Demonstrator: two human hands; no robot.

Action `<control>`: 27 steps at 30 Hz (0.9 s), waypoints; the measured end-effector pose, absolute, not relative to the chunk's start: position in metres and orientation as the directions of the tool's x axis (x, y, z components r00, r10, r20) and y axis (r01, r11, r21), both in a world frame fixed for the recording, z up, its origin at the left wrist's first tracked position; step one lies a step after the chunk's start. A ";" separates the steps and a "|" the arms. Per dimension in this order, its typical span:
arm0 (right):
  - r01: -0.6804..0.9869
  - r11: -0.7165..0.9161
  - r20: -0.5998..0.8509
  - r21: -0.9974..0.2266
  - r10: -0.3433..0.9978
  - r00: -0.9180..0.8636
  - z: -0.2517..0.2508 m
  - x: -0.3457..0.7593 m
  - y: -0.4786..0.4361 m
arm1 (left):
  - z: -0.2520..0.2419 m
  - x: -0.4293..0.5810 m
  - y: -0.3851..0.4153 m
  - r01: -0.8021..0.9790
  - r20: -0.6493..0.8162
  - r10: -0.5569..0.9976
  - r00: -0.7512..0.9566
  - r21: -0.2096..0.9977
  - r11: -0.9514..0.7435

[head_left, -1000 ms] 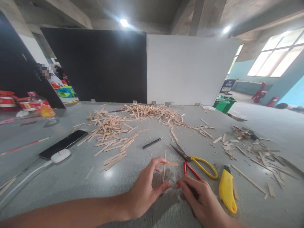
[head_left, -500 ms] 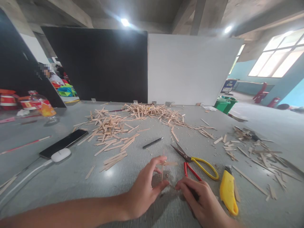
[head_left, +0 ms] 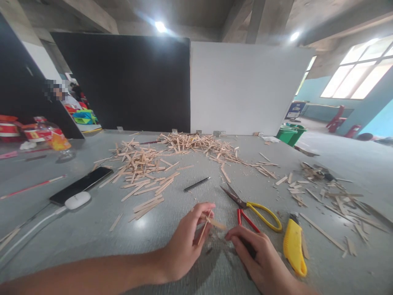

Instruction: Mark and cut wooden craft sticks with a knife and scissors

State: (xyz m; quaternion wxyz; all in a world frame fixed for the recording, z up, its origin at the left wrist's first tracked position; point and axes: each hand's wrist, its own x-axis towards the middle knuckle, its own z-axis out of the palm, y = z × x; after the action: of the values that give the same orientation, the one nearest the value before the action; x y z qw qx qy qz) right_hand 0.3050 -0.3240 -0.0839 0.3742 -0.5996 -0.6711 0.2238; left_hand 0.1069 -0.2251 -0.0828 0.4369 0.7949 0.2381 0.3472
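My left hand (head_left: 186, 246) pinches a small cross of thin wooden sticks (head_left: 208, 223) between thumb and fingers, low over the grey table (head_left: 92, 229). The cross leans to the left. My right hand (head_left: 260, 260) rests on the table just right of it, fingers curled, fingertips close to the cross's lower end; I cannot see anything in it. Scissors with one yellow and one red handle (head_left: 254, 211) lie open just beyond my right hand. A yellow utility knife (head_left: 294, 246) lies to its right.
Heaps of wooden sticks (head_left: 147, 166) cover the table's middle and back, with scraps (head_left: 325, 196) at right. A black pen (head_left: 197, 184), a phone (head_left: 81, 185) and a white charger (head_left: 78, 200) lie at left. A bottle (head_left: 57, 141) stands far left. Black and white boards stand behind.
The stick cross was upright a second ago; my left hand has tipped it over to the left and lowered it. My right hand has barely moved.
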 end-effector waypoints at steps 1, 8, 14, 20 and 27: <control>0.629 0.180 0.240 -0.756 0.971 0.011 -0.085 0.305 -0.324 | -0.082 0.107 -0.225 0.069 0.343 0.680 0.648 0.862 -0.502; 0.510 0.193 0.263 -0.838 0.962 0.068 -0.097 0.306 -0.321 | -0.080 0.107 -0.226 0.081 0.246 0.659 0.711 0.902 -0.424; 0.556 0.140 0.222 -0.820 0.972 0.083 -0.094 0.307 -0.318 | -0.077 0.107 -0.228 0.042 0.276 0.609 0.744 0.890 -0.455; 0.585 0.126 0.209 -0.801 0.975 0.077 -0.095 0.308 -0.321 | -0.071 0.106 -0.229 0.066 0.251 0.591 0.767 0.885 -0.461; 0.574 0.093 0.202 -0.813 0.971 0.128 -0.096 0.309 -0.319 | -0.070 0.103 -0.230 0.045 0.257 0.578 0.775 0.888 -0.457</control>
State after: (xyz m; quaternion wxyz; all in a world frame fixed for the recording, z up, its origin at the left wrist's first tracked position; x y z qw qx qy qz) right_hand 0.3088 -0.3187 -0.0958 0.4109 -0.6287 -0.6145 0.2413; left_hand 0.1029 -0.2301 -0.0695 0.4841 0.8080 0.1928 0.2748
